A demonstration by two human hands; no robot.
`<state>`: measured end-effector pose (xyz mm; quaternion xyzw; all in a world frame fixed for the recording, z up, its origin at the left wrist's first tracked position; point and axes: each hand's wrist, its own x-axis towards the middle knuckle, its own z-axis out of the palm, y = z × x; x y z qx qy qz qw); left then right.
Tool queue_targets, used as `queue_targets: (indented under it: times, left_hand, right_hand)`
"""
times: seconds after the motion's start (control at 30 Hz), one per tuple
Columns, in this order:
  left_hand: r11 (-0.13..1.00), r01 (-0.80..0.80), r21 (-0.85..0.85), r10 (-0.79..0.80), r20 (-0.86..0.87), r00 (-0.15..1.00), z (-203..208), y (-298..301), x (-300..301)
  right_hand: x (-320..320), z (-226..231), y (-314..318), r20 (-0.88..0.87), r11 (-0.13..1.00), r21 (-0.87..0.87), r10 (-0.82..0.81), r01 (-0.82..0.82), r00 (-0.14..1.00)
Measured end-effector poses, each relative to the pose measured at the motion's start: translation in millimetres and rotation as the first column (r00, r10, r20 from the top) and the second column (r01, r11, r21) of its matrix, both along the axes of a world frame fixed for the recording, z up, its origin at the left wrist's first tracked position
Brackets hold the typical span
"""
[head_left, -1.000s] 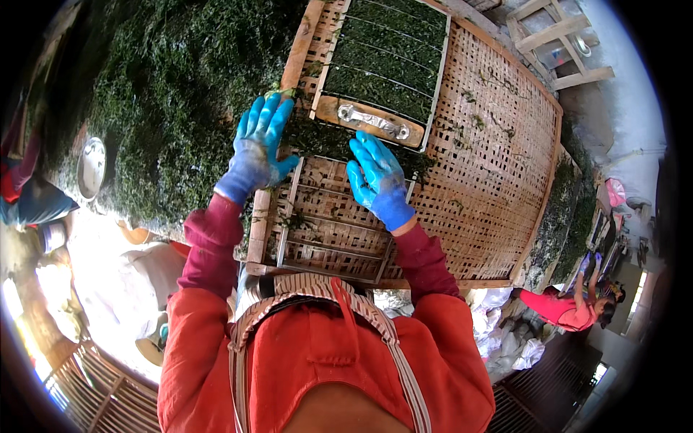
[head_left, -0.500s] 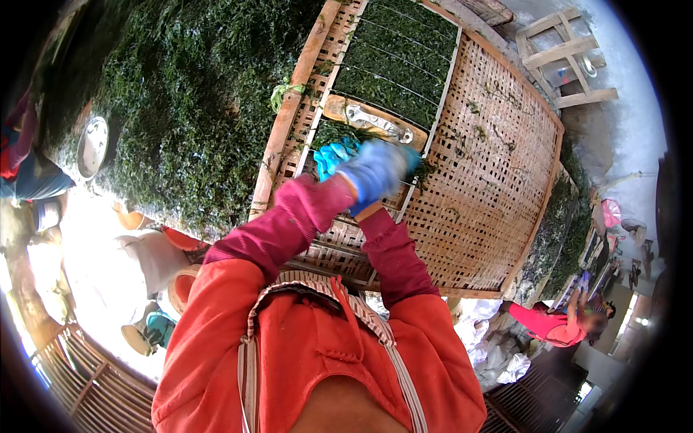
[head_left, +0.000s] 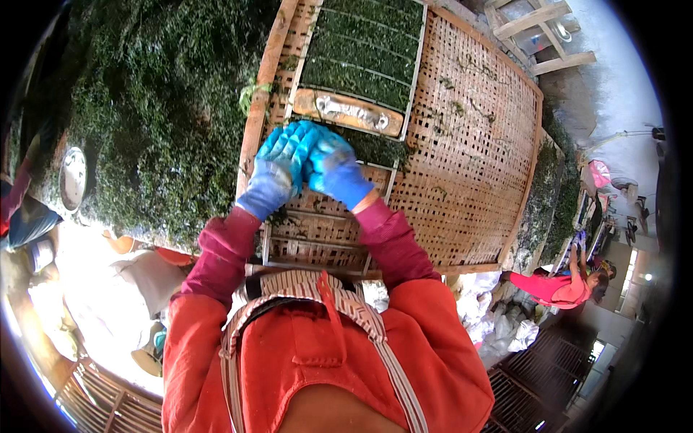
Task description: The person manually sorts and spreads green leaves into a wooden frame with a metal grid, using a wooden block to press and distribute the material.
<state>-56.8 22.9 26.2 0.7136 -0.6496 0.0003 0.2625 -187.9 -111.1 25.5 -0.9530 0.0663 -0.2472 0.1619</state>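
Note:
My left hand [head_left: 284, 157], in a blue glove, lies at the left side of a thin metal frame [head_left: 414, 81], fingers stretched forward and close together. Against it rests my right hand [head_left: 334, 164], also gloved in blue, its fingers curled downward; what lies under them is hidden. Both hands are on dark green seaweed, with some seaweed [head_left: 379, 150] showing to the right of them. Just beyond the hands, a wooden block with a metal handle [head_left: 350, 113] lies across the frame. Farther off, an even layer of seaweed [head_left: 361, 52] fills the frame's wire-divided section.
The frame lies on a woven bamboo rack [head_left: 462, 169] with a wooden edge. A large seaweed heap [head_left: 166, 108] spreads on the left, with a round pale dish [head_left: 73, 179] on it. Another person [head_left: 556, 287] is at the right. A wooden stand [head_left: 541, 32] is at the far right.
My left hand has moved left and lies flatter. My right hand, blurred before at the frame's right part, has come left beside it. The view has shifted.

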Motion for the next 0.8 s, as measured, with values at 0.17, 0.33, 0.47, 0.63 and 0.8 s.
queue_targets:
  times: [0.17,0.33,0.47,0.63,0.8]
  left_hand:
    - [0.993,0.078,-0.090,-0.114,-0.518,0.848,6.2,9.3,20.2]
    - [0.973,-0.134,0.186,0.229,-0.748,0.623,46.4,82.8,53.2]
    - [0.915,0.097,0.391,-0.130,0.060,0.990,18.0,114.6,-12.5]
    - [0.977,0.200,0.074,-0.163,-0.344,0.925,-37.0,116.5,17.3]
    - [0.690,-0.723,0.019,0.246,-0.946,0.211,36.9,139.7,91.5]
  right_hand:
    - [-93.5,-1.4,-16.5,-0.079,0.859,-0.310,-0.451,0.408,0.889]
    - [-103.8,-9.1,-23.4,-0.020,0.895,-0.189,-0.414,0.403,0.910]
    - [-100.4,-16.0,-22.4,0.010,0.912,-0.056,-0.406,0.405,0.914]
    - [-98.5,-6.8,-21.4,-0.066,0.885,-0.220,-0.433,0.410,0.899]
    - [-104.1,-18.1,-22.9,-0.059,0.882,-0.190,-0.449,0.432,0.891]
